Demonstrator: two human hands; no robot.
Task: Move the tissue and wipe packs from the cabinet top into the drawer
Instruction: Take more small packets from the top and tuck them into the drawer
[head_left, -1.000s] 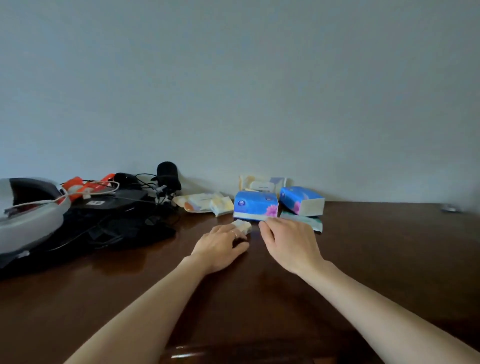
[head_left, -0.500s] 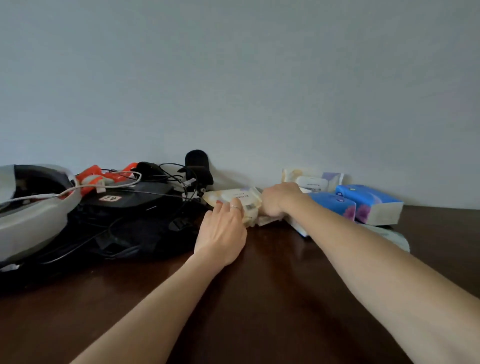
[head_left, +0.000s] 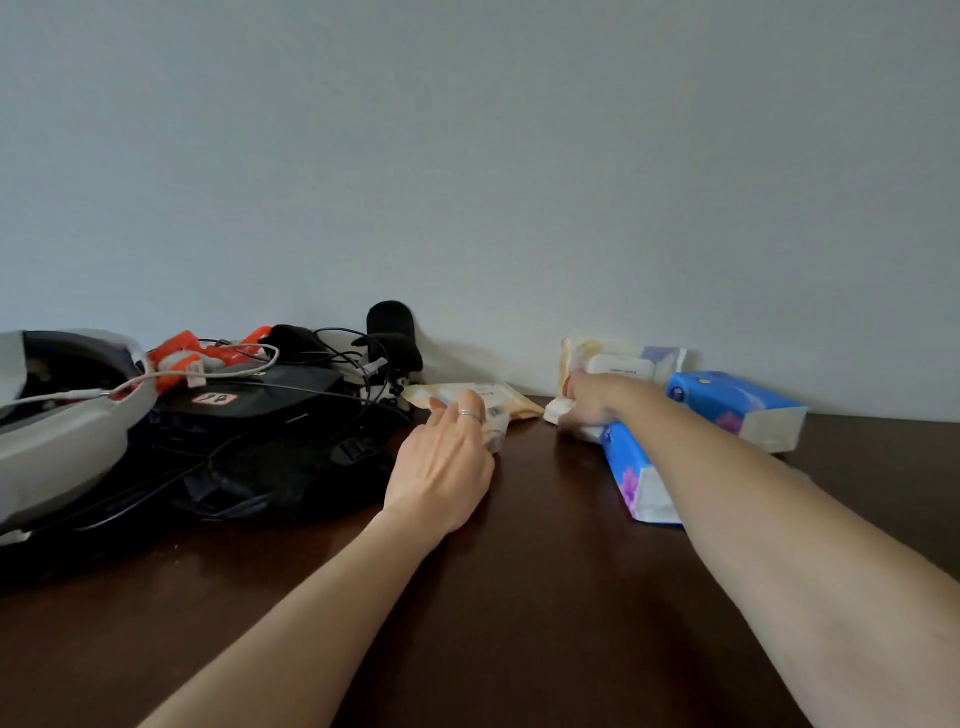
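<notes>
Near the middle of the frame, on the dark brown wooden cabinet top, the left hand curls its fingers round a small pale yellow soft pack of wipes, seemingly gathering it for the drawer, which is out of view. Further right, the right hand reaches past a blue plastic-wrapped tissue pack to a small white pack by the wall; its finger grip is blurred, so I cannot tell.

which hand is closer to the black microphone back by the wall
Left. The left hand rests on the yellow wipe pack just right of the microphone; the right hand is farther right, among the packs by the blue tissue pack.
</notes>
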